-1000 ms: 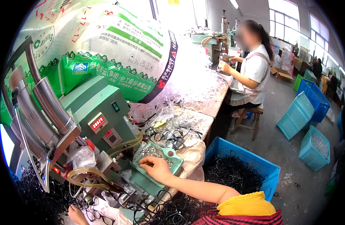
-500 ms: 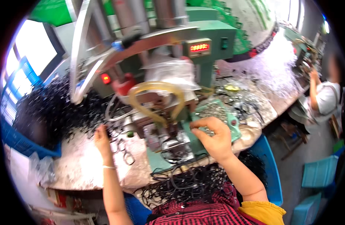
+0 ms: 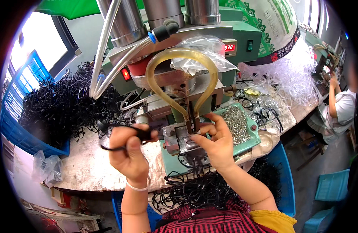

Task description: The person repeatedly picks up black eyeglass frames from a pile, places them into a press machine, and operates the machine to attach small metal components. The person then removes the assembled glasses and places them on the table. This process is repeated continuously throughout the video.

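Observation:
A black eyeglass frame [image 3: 113, 145], blurred by motion, is gripped in my left hand [image 3: 130, 155], just left of the machine's metal fixture [image 3: 183, 140]. My right hand [image 3: 218, 145] reaches over the fixture. Its thumb and forefinger come together at the block under the head of the green press [image 3: 241, 35]; whatever they pinch is too small or hidden to make out. Two ends of a yellowish hose [image 3: 214, 73] run down to this spot. On the right, beside my right hand, a green tray [image 3: 253, 138] holds many small metal parts [image 3: 236, 123].
A large heap of black eyeglass frames [image 3: 70, 101] fills the left side by a blue basket [image 3: 21, 105]. More black frames [image 3: 186, 194] lie at the table's front edge. Clear plastic pieces [image 3: 280, 83] are piled behind. Another person [image 3: 338, 105] sits at the far right.
My left hand has moved right from beside the heap and now holds a black frame near the fixture. My right hand has gone from the tray leftward to the fixture.

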Demonstrator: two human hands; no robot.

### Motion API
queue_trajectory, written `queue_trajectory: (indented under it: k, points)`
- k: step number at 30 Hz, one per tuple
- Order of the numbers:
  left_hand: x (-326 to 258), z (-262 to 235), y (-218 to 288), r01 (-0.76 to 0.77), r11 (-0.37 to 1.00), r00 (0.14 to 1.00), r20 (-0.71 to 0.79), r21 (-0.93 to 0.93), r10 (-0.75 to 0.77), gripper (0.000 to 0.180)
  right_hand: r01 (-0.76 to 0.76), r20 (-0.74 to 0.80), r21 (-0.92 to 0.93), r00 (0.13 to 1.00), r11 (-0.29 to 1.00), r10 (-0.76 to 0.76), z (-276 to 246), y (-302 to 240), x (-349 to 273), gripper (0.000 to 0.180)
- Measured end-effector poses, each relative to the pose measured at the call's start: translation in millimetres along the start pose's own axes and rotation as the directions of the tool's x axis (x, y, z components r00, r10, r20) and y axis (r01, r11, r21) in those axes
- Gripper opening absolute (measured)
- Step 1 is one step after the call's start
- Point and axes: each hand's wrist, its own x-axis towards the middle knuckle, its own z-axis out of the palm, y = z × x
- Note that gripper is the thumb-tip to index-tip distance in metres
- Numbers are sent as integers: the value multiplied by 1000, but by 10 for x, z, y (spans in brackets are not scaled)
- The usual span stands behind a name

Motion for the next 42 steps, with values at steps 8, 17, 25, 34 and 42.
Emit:
queue_trajectory:
  k: [8, 17, 25, 34, 42]
  points:
    - [-365, 11, -3, 59, 995, 998, 13, -84, -58, 24, -56, 28, 8, 998, 998, 56, 35, -170, -94, 58]
    - [2, 44, 94, 82, 990, 996, -15, -114, -84, 24, -39, -79, 210, 995, 977, 57, 108, 17, -97, 51]
    - [-312, -94, 177, -184, 968, 867, 493, 171, 78, 11, 310, 169, -813, 935, 492, -311, -532, -332, -233, 39]
    - [-401, 155, 124, -331, 928, 717, 685, 171, 130, 23, 199, 115, -972, 864, 123, -490, -1384, 294, -129, 9]
    - [-362, 154, 83, -326, 935, 706, 693, 138, 144, 26, 315, 264, -945, 892, 86, -367, -1176, 285, 106, 11]
